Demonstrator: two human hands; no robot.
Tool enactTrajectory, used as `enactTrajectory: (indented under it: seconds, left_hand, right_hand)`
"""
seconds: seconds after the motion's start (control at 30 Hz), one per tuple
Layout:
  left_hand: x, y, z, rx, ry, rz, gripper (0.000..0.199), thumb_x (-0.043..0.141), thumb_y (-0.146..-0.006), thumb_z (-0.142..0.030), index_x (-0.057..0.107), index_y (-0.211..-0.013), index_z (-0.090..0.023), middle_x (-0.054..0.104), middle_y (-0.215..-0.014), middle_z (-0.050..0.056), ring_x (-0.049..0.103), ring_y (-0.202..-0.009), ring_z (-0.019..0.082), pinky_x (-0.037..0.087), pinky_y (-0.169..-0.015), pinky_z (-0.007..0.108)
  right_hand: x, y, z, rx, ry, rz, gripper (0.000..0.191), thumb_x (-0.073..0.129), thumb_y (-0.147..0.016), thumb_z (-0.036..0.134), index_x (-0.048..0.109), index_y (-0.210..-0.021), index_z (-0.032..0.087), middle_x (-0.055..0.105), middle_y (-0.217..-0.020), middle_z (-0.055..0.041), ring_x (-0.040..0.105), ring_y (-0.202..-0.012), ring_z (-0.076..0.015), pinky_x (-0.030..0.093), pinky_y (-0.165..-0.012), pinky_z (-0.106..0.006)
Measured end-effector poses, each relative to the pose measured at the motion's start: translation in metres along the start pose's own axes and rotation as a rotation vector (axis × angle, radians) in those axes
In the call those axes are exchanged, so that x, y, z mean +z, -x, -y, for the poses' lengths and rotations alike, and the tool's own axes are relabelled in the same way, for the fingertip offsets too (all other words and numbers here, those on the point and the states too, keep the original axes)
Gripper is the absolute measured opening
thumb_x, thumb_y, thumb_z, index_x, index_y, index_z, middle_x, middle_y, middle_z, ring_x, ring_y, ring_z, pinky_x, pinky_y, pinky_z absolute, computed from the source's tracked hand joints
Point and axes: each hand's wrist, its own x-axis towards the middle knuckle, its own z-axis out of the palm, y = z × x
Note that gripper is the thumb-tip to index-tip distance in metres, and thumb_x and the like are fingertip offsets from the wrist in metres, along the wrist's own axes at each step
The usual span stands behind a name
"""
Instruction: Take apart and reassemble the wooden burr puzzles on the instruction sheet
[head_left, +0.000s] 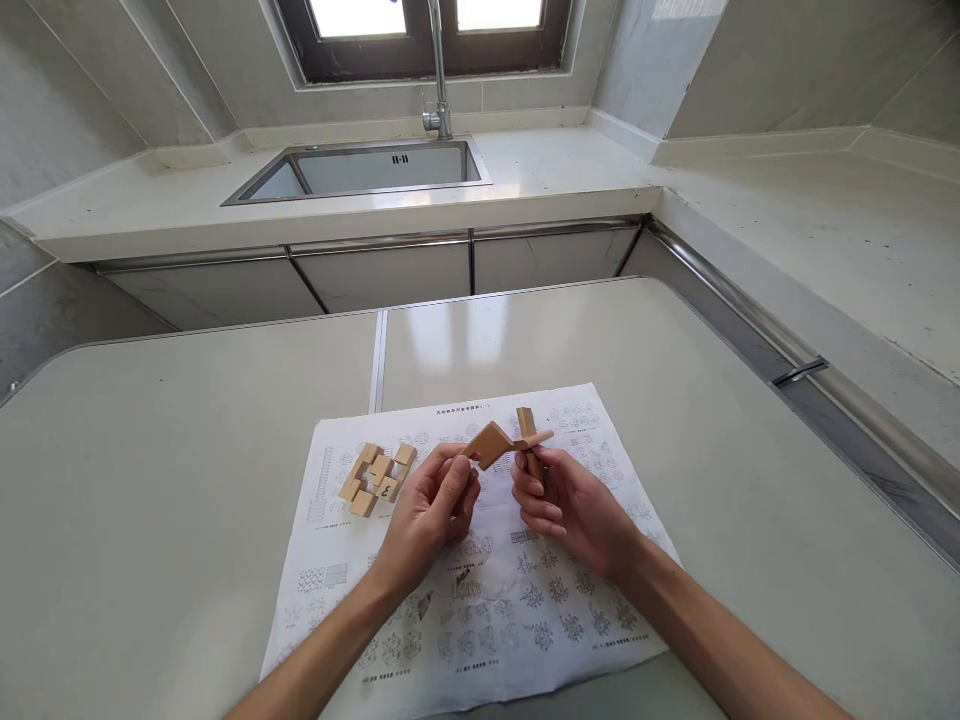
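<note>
My left hand (429, 508) pinches a notched wooden puzzle piece (489, 444) between thumb and fingers, its free end pointing right. Crossed wooden puzzle pieces (526, 424), one standing roughly upright and one lying across it, are gripped in my right hand (574, 510). The left piece's end meets or nearly touches the crossed pieces; I cannot tell whether they interlock. Left of my left hand, several more notched wooden pieces (364, 468) lie on a printed paper sheet (300, 560), one bearing a dark "3" (387, 489). My fingers hide parts of the held pieces.
The sheet, covered in small puzzle drawings, lies on a pale table (187, 480) with a seam strip (379, 360). Beyond the table's far edge are a white counter (555, 165), a sink (360, 170) and a tall faucet (439, 75). Another counter (847, 230) runs along the right.
</note>
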Motion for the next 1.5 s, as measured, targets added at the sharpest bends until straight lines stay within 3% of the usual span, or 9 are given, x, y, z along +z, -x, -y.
enactTrajectory:
  seconds: [0.33,0.43,0.53,0.63,0.77,1.03,1.17,1.37,1.5]
  left_hand:
    - [-0.011,0.002,0.003,0.017,-0.114,-0.039,0.044,0.077,-0.088,-0.059,0.061,-0.085,-0.018,0.041,-0.063,-0.007,0.031,-0.054,0.009,0.025,-0.051,0.022]
    - [-0.009,0.001,0.001,0.079,-0.104,-0.087,0.044,0.078,-0.087,-0.060,0.066,-0.086,-0.017,0.060,-0.083,0.002,0.049,-0.064,0.012,0.041,-0.060,0.025]
    - [-0.005,0.001,-0.001,0.107,-0.060,-0.095,0.041,0.073,-0.092,-0.058,0.070,-0.096,-0.017,0.069,-0.109,0.010,0.067,-0.091,0.021,0.054,-0.082,0.031]
    - [-0.002,0.001,-0.002,0.033,0.023,-0.001,0.037,0.066,-0.099,-0.054,0.065,-0.101,-0.017,0.071,-0.099,0.008,0.072,-0.074,0.019,0.059,-0.072,0.033]
    - [-0.001,0.001,-0.002,0.016,0.052,0.057,0.026,0.063,-0.103,-0.047,0.054,-0.107,-0.023,0.064,-0.086,-0.002,0.060,-0.046,0.009,0.050,-0.051,0.024]
    - [-0.001,0.000,-0.001,0.018,0.094,0.009,0.032,0.051,-0.107,-0.054,0.053,-0.111,-0.022,0.041,-0.072,-0.007,0.026,-0.051,0.006,0.023,-0.048,0.019]
    - [0.001,0.002,0.000,0.041,0.073,0.012,0.035,0.044,-0.109,-0.054,0.046,-0.093,-0.023,0.043,-0.066,-0.007,0.027,-0.053,0.009,0.023,-0.049,0.021]
    - [-0.003,0.003,0.005,0.068,-0.085,-0.061,0.043,0.064,-0.098,-0.061,0.063,-0.108,-0.019,0.045,-0.066,-0.006,0.034,-0.054,0.008,0.026,-0.049,0.020]
    - [-0.004,0.003,0.007,0.107,-0.120,-0.075,0.042,0.062,-0.100,-0.059,0.067,-0.112,-0.018,0.039,-0.063,-0.007,0.031,-0.053,0.008,0.025,-0.049,0.021]
  right_hand:
    - [0.002,0.001,0.002,0.016,-0.016,-0.057,0.025,0.074,-0.089,0.039,0.066,-0.085,0.016,0.047,-0.068,0.0047,0.028,-0.047,-0.0050,0.029,-0.040,-0.015]
    - [0.002,0.001,0.002,0.023,-0.010,-0.040,0.024,0.073,-0.090,0.039,0.065,-0.084,0.017,0.046,-0.069,0.0048,0.029,-0.048,-0.0053,0.029,-0.040,-0.015]
    - [0.002,0.001,0.002,0.026,-0.001,-0.024,0.026,0.073,-0.091,0.039,0.063,-0.082,0.017,0.047,-0.070,0.0049,0.029,-0.049,-0.0052,0.030,-0.041,-0.015]
    - [0.002,0.001,0.001,0.025,0.002,-0.013,0.027,0.073,-0.090,0.039,0.063,-0.081,0.016,0.047,-0.070,0.0050,0.028,-0.049,-0.0049,0.030,-0.041,-0.015]
    - [0.004,0.001,0.002,0.019,0.013,-0.003,0.027,0.072,-0.092,0.039,0.062,-0.080,0.017,0.047,-0.069,0.0051,0.027,-0.049,-0.0054,0.030,-0.042,-0.015]
    - [0.007,0.003,0.002,0.023,0.055,-0.001,0.029,0.067,-0.095,0.040,0.059,-0.078,0.017,0.047,-0.068,0.0053,0.026,-0.048,-0.0055,0.029,-0.042,-0.016]
    - [0.008,0.004,0.002,0.063,0.112,0.004,0.034,0.066,-0.096,0.042,0.055,-0.075,0.018,0.045,-0.066,0.0058,0.026,-0.048,-0.0057,0.028,-0.041,-0.017]
    - [0.004,0.004,0.000,0.107,0.131,0.036,0.036,0.063,-0.098,0.044,0.053,-0.075,0.018,0.044,-0.064,0.0063,0.026,-0.047,-0.0057,0.027,-0.041,-0.017]
    - [0.004,0.004,-0.001,0.121,0.134,0.044,0.036,0.062,-0.099,0.044,0.052,-0.075,0.018,0.044,-0.064,0.0064,0.026,-0.047,-0.0057,0.028,-0.040,-0.017]
